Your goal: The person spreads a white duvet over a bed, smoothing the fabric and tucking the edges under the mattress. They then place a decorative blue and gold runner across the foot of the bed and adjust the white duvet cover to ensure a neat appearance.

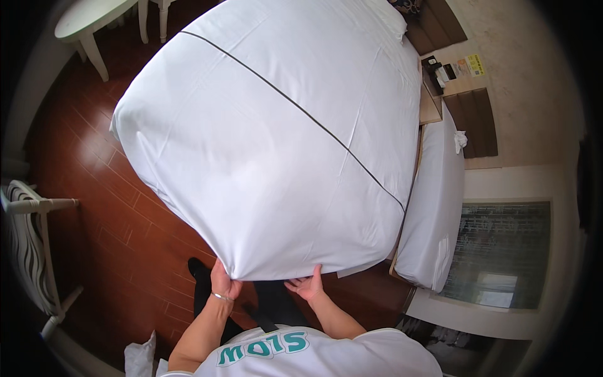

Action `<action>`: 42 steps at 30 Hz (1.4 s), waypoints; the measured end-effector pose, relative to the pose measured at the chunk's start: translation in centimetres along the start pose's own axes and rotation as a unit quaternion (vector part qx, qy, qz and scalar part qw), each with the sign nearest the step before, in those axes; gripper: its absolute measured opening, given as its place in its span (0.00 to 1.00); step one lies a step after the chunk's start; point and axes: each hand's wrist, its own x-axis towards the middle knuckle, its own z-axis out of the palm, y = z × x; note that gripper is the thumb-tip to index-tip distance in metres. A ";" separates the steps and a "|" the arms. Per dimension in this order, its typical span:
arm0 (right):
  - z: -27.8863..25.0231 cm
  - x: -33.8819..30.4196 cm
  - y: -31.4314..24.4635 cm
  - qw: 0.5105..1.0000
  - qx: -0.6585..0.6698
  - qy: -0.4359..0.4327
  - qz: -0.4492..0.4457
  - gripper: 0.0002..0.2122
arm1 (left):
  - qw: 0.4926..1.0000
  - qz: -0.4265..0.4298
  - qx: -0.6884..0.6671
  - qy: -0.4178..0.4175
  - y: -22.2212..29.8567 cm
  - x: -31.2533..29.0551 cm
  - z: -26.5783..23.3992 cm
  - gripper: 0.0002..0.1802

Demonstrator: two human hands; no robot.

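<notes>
A large white bed cover (251,157) with a thin dark stripe running diagonally across it lies over the bed before me. At its near corner, my left hand (225,283) is closed on the cloth, drawing it into a point with folds fanning outward. My right hand (306,287) is to the right along the same edge, palm up, its thumb against the cloth and its fingers stretched out below the hem. Some creases cross the cover, which looks mostly smooth.
A second, narrower bed (433,195) with white bedding stands at the right. Between the headboards is a nightstand (431,103) with small items. A white chair (38,245) is at the left, a round white table (88,19) at the far left. The floor (125,213) is reddish-brown.
</notes>
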 end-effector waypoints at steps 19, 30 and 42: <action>0.8 3.2 3.8 0.749 -0.600 0.281 0.013 0.14 | 0.980 0.189 0.059 -0.002 30.8 7.7 5.0 0.24; 44.9 -3.6 0.7 0.462 -0.637 -0.150 -0.598 0.17 | 0.680 0.128 0.608 0.388 40.4 15.9 -9.0 0.24; 67.9 1.8 13.0 0.411 -0.818 0.052 -0.400 0.37 | 0.506 0.081 0.858 0.026 63.1 22.0 20.1 0.18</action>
